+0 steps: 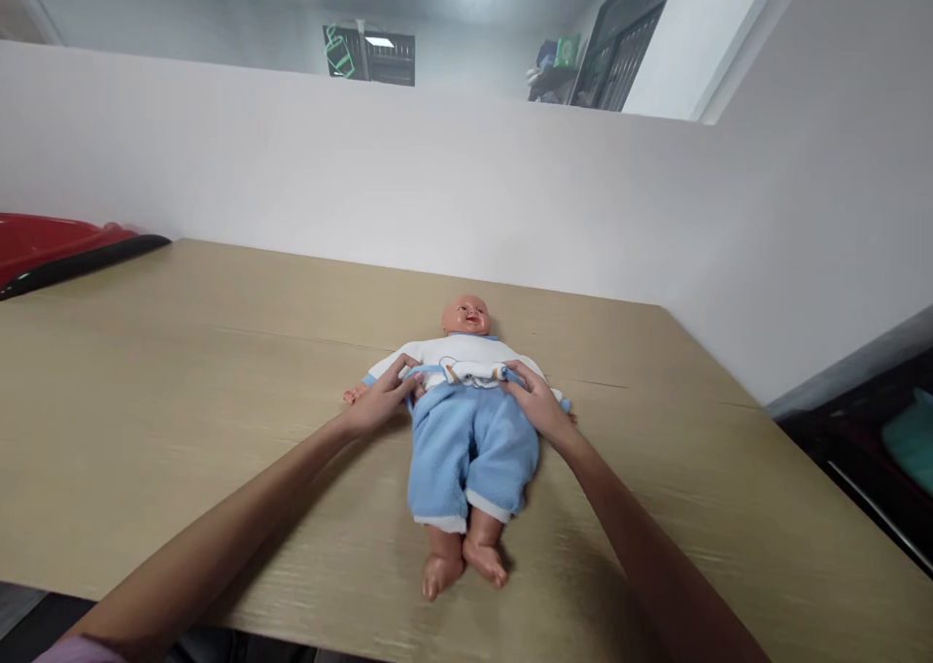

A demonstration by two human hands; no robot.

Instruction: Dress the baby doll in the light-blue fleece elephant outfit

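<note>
Baby doll [466, 420] lying face-up on wooden table [182, 371], left hand [383, 398] and right hand [535, 401] pinching waistband of blue trousers [470, 449] at either hip, white shirt [473, 357] above, red object [44, 240] at far left.

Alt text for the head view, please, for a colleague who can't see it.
A left hand and a right hand each grip the waistband of the blue trousers on a baby doll lying face up on a wooden table. The doll wears a white top, its bare feet toward the camera; a white partition stands behind.
</note>
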